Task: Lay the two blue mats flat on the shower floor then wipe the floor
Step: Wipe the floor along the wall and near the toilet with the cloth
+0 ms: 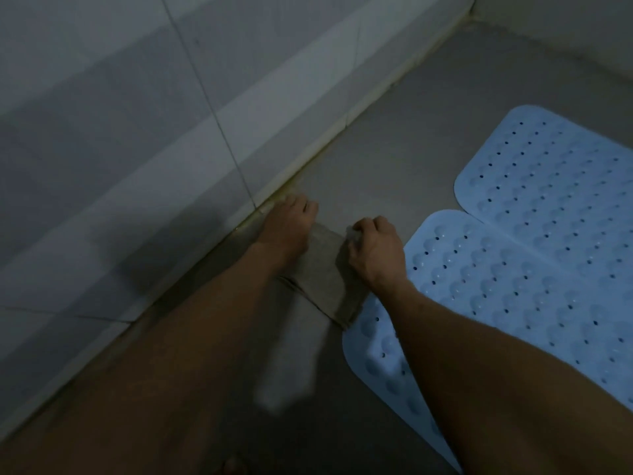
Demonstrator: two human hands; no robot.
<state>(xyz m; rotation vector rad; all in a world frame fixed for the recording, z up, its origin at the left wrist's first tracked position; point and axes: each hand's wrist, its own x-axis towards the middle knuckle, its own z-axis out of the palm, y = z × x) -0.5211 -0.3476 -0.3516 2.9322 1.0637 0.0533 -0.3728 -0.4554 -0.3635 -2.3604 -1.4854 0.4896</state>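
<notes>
Both blue mats down on the shower floor: near mat and far mat flat, edges touching, well to the right of the wall tiles. Between them and the wall, a grey cloth spread on the floor, one corner just overlapping the near mat. Left hand pressed flat on the cloth's far end, fingers loosely spread. Right hand curled tight around a bunched fold, possibly a paler scrap inside; too dim to tell. Cloth likely soft, light, limp when damp; best pinned under a palm or gripped by a gathered edge. Mats rubbery, flexible, clingy.
</notes>
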